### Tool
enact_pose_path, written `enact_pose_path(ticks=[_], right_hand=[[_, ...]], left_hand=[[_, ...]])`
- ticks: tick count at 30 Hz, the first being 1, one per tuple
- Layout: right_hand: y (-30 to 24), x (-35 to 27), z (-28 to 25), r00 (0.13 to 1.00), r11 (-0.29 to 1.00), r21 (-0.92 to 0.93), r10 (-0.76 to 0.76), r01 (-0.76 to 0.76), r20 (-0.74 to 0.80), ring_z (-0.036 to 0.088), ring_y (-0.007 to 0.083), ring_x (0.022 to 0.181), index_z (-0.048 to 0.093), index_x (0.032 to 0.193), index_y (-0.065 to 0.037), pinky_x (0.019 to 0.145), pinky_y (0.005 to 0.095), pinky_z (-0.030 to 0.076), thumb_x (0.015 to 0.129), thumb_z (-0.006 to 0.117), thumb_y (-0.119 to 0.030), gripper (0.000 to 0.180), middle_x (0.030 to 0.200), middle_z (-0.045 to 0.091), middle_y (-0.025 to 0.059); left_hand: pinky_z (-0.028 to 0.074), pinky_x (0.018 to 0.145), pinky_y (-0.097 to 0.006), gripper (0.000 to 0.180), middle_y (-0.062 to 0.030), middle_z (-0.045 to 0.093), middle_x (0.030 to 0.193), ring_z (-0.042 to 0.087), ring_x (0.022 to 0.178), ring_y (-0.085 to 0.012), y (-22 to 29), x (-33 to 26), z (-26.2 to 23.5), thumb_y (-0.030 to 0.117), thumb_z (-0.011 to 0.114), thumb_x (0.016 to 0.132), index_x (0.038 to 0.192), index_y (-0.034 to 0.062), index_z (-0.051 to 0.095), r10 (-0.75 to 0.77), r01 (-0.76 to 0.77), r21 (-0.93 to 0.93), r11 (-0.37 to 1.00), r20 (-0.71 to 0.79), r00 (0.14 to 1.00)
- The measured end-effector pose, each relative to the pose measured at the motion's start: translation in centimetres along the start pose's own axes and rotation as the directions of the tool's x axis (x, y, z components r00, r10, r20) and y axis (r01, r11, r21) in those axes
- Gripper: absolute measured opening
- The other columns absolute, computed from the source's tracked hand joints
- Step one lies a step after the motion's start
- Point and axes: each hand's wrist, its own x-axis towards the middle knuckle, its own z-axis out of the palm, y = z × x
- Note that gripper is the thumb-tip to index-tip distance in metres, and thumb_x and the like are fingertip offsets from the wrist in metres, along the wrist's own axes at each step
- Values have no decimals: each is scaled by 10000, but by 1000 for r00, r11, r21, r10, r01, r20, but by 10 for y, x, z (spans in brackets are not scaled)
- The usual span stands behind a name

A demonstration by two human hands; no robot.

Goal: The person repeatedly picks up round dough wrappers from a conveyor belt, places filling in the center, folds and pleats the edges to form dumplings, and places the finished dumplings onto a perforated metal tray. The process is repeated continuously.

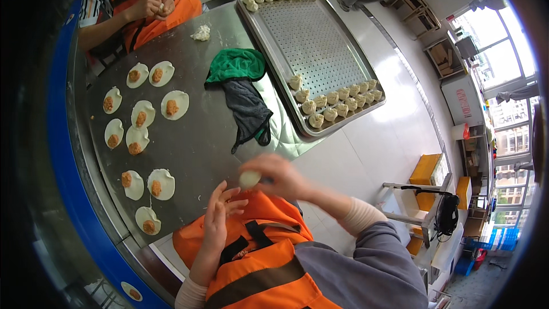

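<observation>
Just past the table's near edge, my right hand (pixel 276 175) grips a small pale dumpling (pixel 250 179) in its fingertips, a little blurred by motion. My left hand (pixel 217 217) is beside it, lower and to the left, empty with its fingers apart. Several round dough wrappers (pixel 180 101) with orange-brown filling on them lie on the left of the steel table (pixel 189 166). Beyond my hands, a perforated metal tray (pixel 309 28) carries pleated dumplings (pixel 330 114) in rows along its far and near ends.
A green cloth (pixel 235 65) and a dark grey cloth (pixel 247 106) lie between wrappers and tray. A white dough scrap (pixel 201 33) is near the far edge. Across the table, a co-worker's hands (pixel 156 7) pinch something small. A metal cart (pixel 420 206) stands at right.
</observation>
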Motion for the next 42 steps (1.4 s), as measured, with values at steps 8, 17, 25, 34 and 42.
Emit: enact_pose_path(ticks=[8,17,25,34,42], right_hand=[[121,25,-181,816,861,-249,271,-443,-511,656,202,859,657,1174,-68,760,325,541,817,706,-121,364,1023,691,101],[153,64,-172,849,791,-309,508,-527,-148,651,292,1026,625,1186,-34,861,396,516,827,696,-112,374,1170,664,143],[238,27,-236,989,781,-609,143,-141,-46,572,264,1209,415,1487,-151,968,396,484,917,641,-18,627,1413,537,155],[134,97,-197,986,865,-485,163,-130,28,604,227,1178,529,1403,-113,931,343,501,1000,538,-122,403,1370,586,88],[76,133,-125,990,928,-368,2,50,140,634,197,1084,594,1324,-94,872,323,511,931,568,34,414,1222,656,78]], left_hand=[[501,768,-307,434,-92,644,995,626,847,-178,34,-64,-80,380,407,1056,1271,26,538,154,-106,121,987,-518,841],[470,801,-267,437,-73,614,1047,593,901,-160,43,-210,-184,297,480,1007,1345,22,512,379,-16,384,923,-905,194],[492,732,-269,276,-53,662,1004,629,851,-131,70,-338,-215,209,557,1007,1211,34,616,436,391,339,856,-880,-191],[512,921,-373,637,-181,592,1304,612,1129,-263,-6,-476,-194,315,761,840,1358,29,527,-52,748,-204,631,-974,-222],[518,762,-333,1040,-138,591,1245,627,1004,-203,-71,-575,-160,415,878,674,1493,66,340,-312,691,-337,640,-935,-167]])
